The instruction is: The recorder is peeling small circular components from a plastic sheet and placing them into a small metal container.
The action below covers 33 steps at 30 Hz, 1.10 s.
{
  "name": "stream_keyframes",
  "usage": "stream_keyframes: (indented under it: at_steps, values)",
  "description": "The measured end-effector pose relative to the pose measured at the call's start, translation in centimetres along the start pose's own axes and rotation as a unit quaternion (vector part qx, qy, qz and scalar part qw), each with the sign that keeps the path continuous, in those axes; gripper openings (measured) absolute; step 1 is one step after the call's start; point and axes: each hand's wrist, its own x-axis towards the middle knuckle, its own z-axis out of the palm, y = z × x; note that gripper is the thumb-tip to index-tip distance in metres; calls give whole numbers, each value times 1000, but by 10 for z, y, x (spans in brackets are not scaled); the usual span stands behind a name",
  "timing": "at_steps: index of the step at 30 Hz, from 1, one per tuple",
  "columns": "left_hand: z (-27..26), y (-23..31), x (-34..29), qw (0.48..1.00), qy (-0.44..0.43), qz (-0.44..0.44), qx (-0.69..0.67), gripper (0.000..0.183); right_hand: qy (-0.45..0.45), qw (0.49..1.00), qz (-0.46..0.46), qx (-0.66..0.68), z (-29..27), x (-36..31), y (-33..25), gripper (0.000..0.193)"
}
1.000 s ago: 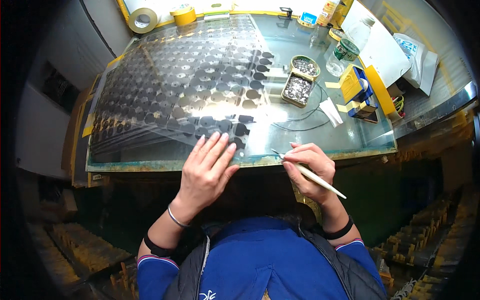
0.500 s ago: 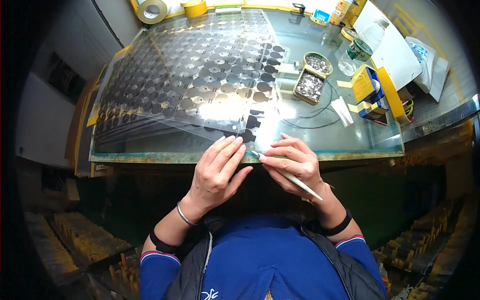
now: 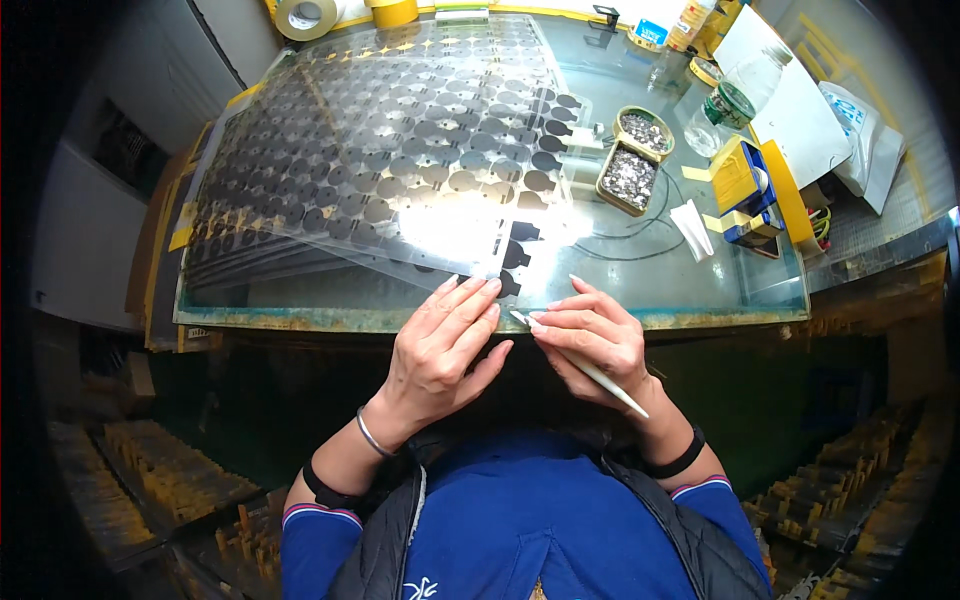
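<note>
My left hand [image 3: 437, 345] lies with fingers extended at the near edge of a clear film sheet [image 3: 330, 170] printed with rows of dark round shapes. Its fingertips rest by the sheet's near right corner, and the thumb is apart from them. Just to the right, my right hand [image 3: 603, 338] is closed on a slim pale-handled craft knife [image 3: 612, 388], held like a pen. The small blade tip points left towards the left fingertips, over the glass tabletop's near edge. A dark printed shape [image 3: 508, 285] shows on the film just beyond the left fingertips.
Beyond my right hand stand a round tin [image 3: 645, 133] and a rectangular tin [image 3: 628, 178], both filled with small scraps. Farther right are a blue tape dispenser [image 3: 768, 222], a crumpled white paper [image 3: 690, 230] and a clear jar [image 3: 705, 135]. Tape rolls [image 3: 305, 16] sit at the far left.
The view has shifted a little, so the table items appear slightly farther right and lower. My right hand and the knife sit slightly lower and to the right; the left hand has barely moved.
</note>
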Motion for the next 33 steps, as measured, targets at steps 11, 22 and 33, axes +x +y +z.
stream_keyframes:
  at_steps: [11,22,33]
  values:
    - [4,-2,9,998,21,-17,-48,24,64,995,-42,-71,17,-9,-4,22]
    - [-6,-15,33,995,-20,-27,-98,6,84,985,137,60,13,21,3,19]
    - [8,-6,37,992,-61,-76,-81,7,52,996,70,-27,18,12,10,11]
